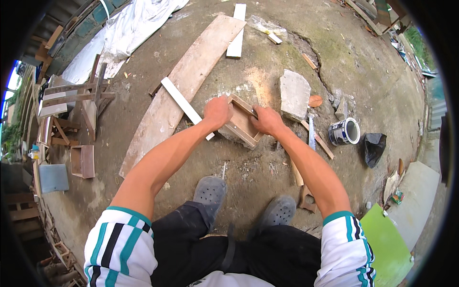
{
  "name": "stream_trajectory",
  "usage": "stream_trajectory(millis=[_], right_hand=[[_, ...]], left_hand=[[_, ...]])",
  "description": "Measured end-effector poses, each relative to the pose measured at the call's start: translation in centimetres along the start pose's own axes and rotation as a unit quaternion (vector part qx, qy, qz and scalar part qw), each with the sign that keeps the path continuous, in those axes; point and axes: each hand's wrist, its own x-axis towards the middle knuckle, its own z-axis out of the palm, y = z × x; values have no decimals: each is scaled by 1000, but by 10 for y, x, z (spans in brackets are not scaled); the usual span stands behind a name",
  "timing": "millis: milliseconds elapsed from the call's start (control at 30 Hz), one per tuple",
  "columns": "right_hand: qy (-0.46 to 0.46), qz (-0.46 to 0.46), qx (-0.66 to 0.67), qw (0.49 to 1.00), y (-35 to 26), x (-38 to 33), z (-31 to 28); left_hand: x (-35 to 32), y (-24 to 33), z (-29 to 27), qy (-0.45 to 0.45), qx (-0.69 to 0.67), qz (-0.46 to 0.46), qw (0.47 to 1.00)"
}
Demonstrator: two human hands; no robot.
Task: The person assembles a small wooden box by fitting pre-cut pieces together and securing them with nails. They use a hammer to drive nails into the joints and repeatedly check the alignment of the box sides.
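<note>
A small open wooden box (246, 137) is tilted between my two hands, with its hollow side facing up. The fingers of my left hand (218, 113) are closed on its left side. My right hand (267, 120) grips the opposite side, and a small dark thing shows by its fingertips, too small to name. Beneath the box lies a pale block or stone, mostly hidden. A white-painted wood strip (184, 104) passes close to my left wrist and rests across a long wide plank (191, 62).
Right of my hands lie a concrete slab (294, 94), a saw blade (311, 131), a paint can (344, 131) and a black plastic bag (374, 149). Another wooden box (82, 161) and a scrap-wood frame (91, 98) stand left. A green sheet (387, 244) lies lower right.
</note>
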Motion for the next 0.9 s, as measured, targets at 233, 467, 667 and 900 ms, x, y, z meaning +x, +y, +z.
stream_trajectory(millis=[233, 467, 667, 900], right_hand=[[13, -56, -139, 989, -16, 17, -9], [64, -29, -129, 989, -47, 42, -3], [96, -42, -132, 986, -40, 35, 3], [70, 6, -131, 989, -38, 13, 3]], left_hand=[[18, 5, -25, -74, 36, 36, 996], [35, 3, -28, -104, 49, 74, 991], [56, 1, -29, -184, 56, 105, 976], [66, -1, -27, -223, 59, 122, 965]])
